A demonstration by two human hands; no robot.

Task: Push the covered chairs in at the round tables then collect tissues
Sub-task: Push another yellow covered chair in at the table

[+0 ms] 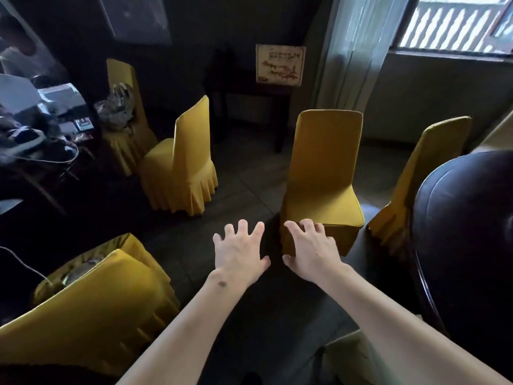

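Dim room with a dark tiled floor (pixel 244 184) and daylight coming in through the window (pixel 455 22) at the upper right of the frame. Both arms reach out from the bottom edge toward the centre. Right hand (pixel 311 251) has its fingers spread and a bit bent, fingertips sitting at the front left corner of the seat of the middle yellow chair (pixel 323 173); looks like it's touching the cover but I can't tell for sure, and it isn't gripping anything. Left hand (pixel 240 252) is just left of it, fingers splayed wide, over the bare floor and holding nothing. That middle chair faces the camera, backrest away, just left of the dark round desk (pixel 466 232) that fills the right side. Another covered chair (pixel 424 173) sits further right, tucked close against the desk edge. Lower left there's a nearer chair back (pixel 91 307) with its cover bunched up. Centre left is a skirted chair (pixel 180 159) standing alone, and behind it one more chair (pixel 125 112) with a bag (pixel 116 107) dumped on the seat. Far left is a cluttered desk (pixel 36 112) with boxes and cables. Framed sign (pixel 280 65) leans at the back on a small side stand, curtain (pixel 349 51) next to it.
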